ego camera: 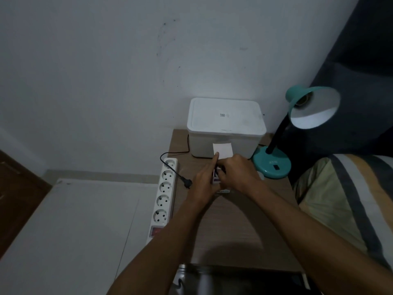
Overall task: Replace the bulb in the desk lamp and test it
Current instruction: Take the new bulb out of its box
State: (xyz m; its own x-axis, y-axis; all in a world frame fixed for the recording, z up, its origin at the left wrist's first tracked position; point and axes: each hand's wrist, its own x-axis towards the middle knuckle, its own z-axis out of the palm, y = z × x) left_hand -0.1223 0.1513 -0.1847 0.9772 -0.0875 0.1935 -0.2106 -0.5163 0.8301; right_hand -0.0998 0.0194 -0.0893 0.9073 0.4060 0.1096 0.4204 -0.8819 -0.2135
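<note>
While both hands grip the small bulb box mid-worktop, left hand steadying, right hand working the flap: hard tug could fling bulb out. Beyond, plug unplugged beside power strip; lamp socket bare, easily nudged.

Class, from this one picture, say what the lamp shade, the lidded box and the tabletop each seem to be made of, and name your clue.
Lamp shade: probably painted metal or plastic; smooth teal outside, glossy white inside.
Lidded box: likely plastic; moulded rounded corners, matte white.
Tabletop: wood or wood-look laminate; brown with a faint grain, flat and matte.
</note>
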